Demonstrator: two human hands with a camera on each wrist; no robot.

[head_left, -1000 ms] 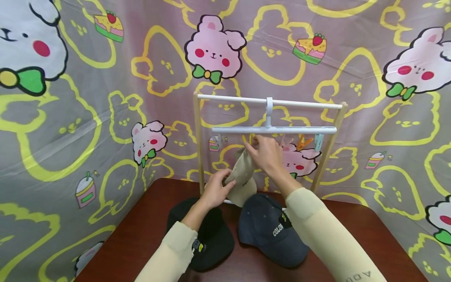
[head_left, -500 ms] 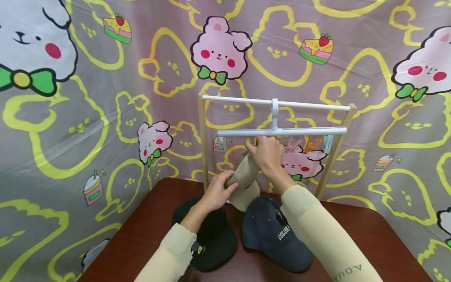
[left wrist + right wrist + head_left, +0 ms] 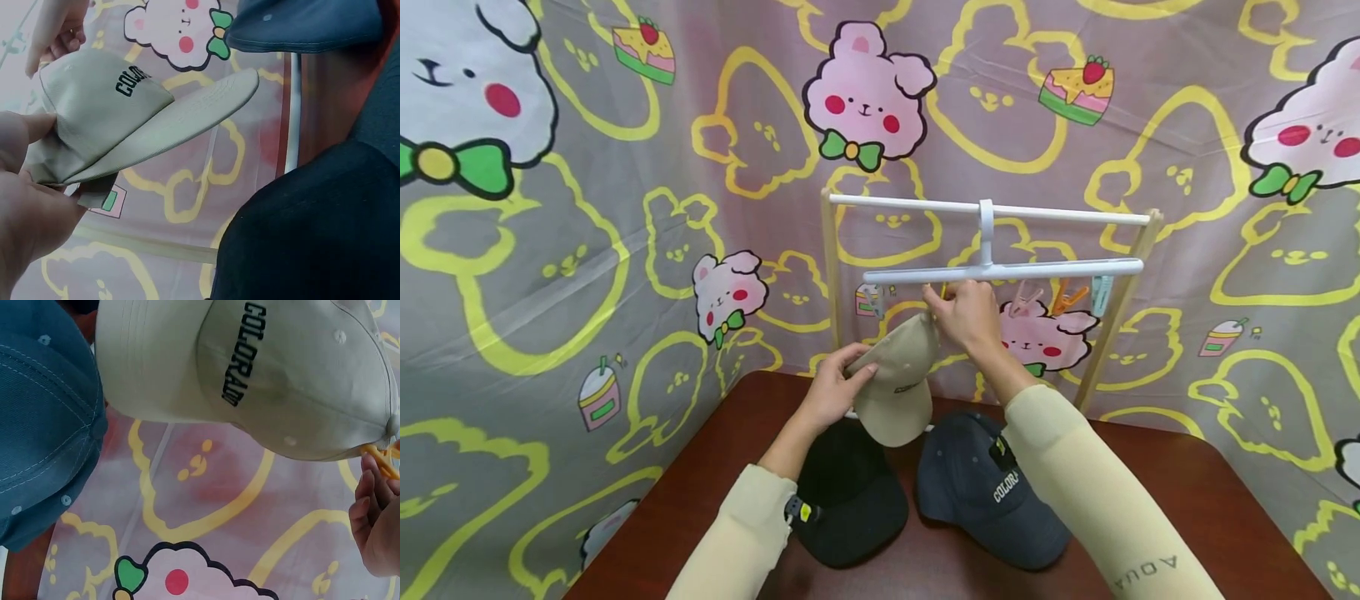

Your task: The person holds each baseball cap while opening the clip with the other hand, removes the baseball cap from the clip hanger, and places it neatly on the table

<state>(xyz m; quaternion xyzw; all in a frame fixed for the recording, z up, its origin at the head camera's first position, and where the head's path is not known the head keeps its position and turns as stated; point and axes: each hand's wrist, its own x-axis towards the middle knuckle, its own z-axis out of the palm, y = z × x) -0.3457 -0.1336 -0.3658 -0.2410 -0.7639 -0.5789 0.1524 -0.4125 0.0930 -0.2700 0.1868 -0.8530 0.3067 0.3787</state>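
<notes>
A beige baseball cap (image 3: 898, 375) with dark lettering hangs beneath the pale blue hanger (image 3: 1037, 269), brim pointing down. My left hand (image 3: 831, 390) grips its back edge at the left, thumb on the outside of the crown in the left wrist view. Up at the crown's top, my right hand (image 3: 972, 317) pinches a yellow clothespin (image 3: 381, 461), which meets the cap fabric (image 3: 306, 381) beside the top button. Part of the clothespin is hidden behind the fingers.
A black cap (image 3: 853, 500) and a navy cap (image 3: 992, 492) lie on the brown table (image 3: 692, 500). The hanger hooks over the white bar (image 3: 1060, 213) of a wooden-sided rack. Pink (image 3: 1024, 298), orange (image 3: 1069, 296) and light blue clothespins (image 3: 1102, 293) hang at its right.
The beige cap has turned so its front and lettering face the head camera more. My left hand has shifted left with its edge. The right hand stays under the hanger.
</notes>
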